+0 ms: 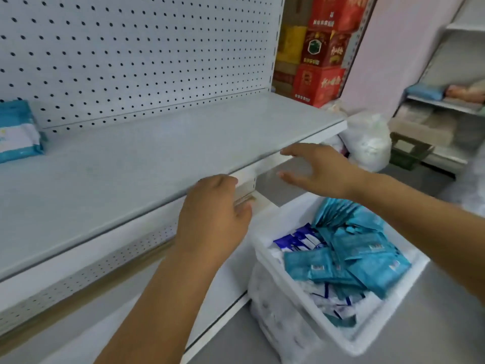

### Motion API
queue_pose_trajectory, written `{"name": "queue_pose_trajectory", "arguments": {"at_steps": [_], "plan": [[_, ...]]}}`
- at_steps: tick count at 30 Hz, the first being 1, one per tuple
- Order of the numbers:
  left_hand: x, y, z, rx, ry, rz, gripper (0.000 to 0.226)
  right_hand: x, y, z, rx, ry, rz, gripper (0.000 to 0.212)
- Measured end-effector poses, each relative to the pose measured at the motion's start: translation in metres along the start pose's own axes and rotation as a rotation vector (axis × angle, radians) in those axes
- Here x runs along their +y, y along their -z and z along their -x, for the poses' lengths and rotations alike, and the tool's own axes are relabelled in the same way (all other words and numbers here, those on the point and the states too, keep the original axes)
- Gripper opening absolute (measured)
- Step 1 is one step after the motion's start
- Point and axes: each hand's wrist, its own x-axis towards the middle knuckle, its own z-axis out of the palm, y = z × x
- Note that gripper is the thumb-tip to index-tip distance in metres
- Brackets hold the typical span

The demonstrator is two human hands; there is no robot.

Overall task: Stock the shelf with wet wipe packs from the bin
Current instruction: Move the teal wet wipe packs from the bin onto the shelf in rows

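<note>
Packs (315, 267) lay jumbled, long axes crossing, in bin (266, 306) below spread, empty right hand (320, 169); left hand (212, 216) loosely curled, empty.

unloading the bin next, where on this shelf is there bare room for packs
The shelf is bare from the lone pack at its far left to its right end, between the pegboard and the front edge. Crowded: the bin, heaped with packs, and the boxes beyond its right end.

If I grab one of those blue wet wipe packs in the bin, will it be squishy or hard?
Probably squishy: the teal wet wipe packs lie slumped and tilted over each other in the white bin. Their smooth film wrappers may be slippery. They look flat, so unlikely to roll.
</note>
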Motion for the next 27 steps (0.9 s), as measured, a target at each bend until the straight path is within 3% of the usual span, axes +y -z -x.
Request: {"name": "queue_pose_trajectory", "arguments": {"at_steps": [6, 13, 20, 27], "plan": [[0.015, -0.065, 0.012, -0.181, -0.121, -0.08, 0.044, 0.093, -0.025, 0.054, -0.051, -0.294, -0.028, 0.051], [0.009, -0.119, 0.01, -0.396, -0.015, -0.085, 0.057, 0.168, -0.063, 0.068, -0.053, -0.621, -0.099, 0.036], [0.003, -0.149, -0.014, -0.424, 0.061, -0.089, 0.061, 0.191, -0.09, 0.035, 0.004, -0.66, -0.137, 0.03], [0.0, -0.172, -0.03, -0.489, 0.15, -0.034, 0.062, 0.212, -0.106, -0.027, -0.095, -0.744, -0.05, 0.058]]}}
